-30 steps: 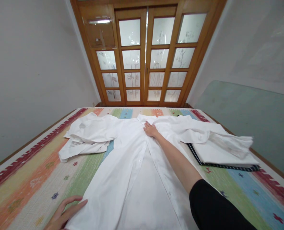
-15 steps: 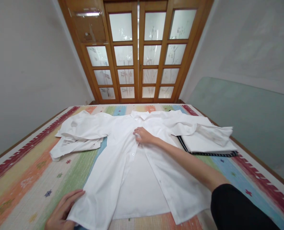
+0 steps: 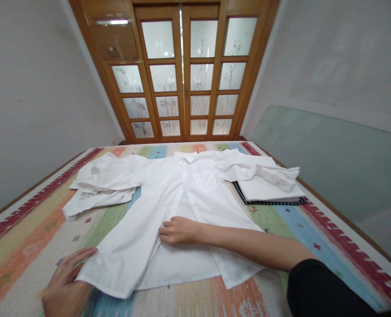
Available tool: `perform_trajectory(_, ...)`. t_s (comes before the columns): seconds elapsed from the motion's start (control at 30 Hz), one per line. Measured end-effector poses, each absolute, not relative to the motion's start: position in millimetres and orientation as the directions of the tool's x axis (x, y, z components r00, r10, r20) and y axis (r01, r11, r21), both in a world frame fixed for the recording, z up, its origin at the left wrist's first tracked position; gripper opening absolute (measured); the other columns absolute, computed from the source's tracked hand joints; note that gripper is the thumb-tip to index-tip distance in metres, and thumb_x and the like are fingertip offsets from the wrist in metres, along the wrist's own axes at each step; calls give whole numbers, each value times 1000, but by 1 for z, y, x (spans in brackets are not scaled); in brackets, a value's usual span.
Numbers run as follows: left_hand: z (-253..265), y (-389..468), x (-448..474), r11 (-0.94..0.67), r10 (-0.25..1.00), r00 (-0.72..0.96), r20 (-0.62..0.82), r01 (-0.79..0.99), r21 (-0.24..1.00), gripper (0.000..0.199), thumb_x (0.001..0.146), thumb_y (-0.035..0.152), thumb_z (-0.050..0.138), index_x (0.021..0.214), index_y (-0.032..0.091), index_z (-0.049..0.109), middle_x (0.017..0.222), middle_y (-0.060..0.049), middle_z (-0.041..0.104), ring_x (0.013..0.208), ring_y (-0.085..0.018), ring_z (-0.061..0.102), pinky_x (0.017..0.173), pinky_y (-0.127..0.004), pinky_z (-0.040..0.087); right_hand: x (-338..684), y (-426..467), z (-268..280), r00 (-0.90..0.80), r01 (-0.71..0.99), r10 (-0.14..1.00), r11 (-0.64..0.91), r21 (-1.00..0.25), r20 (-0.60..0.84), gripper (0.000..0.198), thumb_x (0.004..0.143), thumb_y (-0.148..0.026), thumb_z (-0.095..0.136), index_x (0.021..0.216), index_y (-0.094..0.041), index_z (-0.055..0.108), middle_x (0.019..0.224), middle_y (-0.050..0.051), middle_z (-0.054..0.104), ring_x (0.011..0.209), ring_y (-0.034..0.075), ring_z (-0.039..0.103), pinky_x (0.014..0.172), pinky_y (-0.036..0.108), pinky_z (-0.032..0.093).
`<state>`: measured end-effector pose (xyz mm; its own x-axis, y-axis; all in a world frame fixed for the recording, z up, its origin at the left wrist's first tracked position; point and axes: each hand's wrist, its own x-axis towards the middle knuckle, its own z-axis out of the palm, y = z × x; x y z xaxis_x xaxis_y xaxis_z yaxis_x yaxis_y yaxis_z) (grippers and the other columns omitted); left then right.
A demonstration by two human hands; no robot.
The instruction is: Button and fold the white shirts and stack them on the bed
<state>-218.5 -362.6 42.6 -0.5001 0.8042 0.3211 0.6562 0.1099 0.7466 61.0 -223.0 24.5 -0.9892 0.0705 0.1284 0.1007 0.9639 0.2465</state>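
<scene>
Left hand [image 3: 66, 277] sits at the white shirt's [image 3: 126, 237] lower side edge; can't tell if those fingers actually grip, but I'd use them as an anchor. Shirt's spread on the striped cloth [image 3: 37, 242], front gaping. Right hand [image 3: 174, 231] has its fingers curled round the front edge: tug lightly, or it'll probably ripple. Far right, a sleeve [image 3: 278, 176] overlaps folded white fabric [image 3: 256, 193], so don't drag that.
</scene>
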Motion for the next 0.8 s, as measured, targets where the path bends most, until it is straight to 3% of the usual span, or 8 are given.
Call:
perform_trajectory(0.17,40,-361,-227,89,824,-461,329,680,728,30,71,40,63,94,21,67,112,-6,67,102,-28,66,95,-42,54,55,-221,27,-987,128,101,963,239,122,14,99,-14,41,95,-16,55,96,6,60,78,14,57,52,26,41)
perform_trajectory(0.43,35,-358,-234,81,849,-425,313,690,719,32,67,40,63,92,21,69,112,-6,68,98,-28,67,94,-42,54,50,-235,27,-988,86,51,965,247,146,17,100,-14,38,95,-16,54,93,4,58,78,14,57,50,26,40)
perform_trajectory(0.67,33,-354,-237,67,822,-431,374,724,687,29,63,38,57,84,23,70,104,-5,71,95,-28,68,96,-42,53,59,-233,28,-985,145,118,965,221,130,16,101,-17,37,102,-18,53,98,4,59,80,15,56,50,27,38)
perform_trajectory(0.8,26,-354,-244,32,844,-366,392,764,644,29,61,34,51,82,25,69,101,-3,72,96,-27,67,93,-40,54,94,-229,36,-979,196,186,971,136,81,12,96,-16,46,104,-21,53,104,4,60,86,15,56,53,25,37)
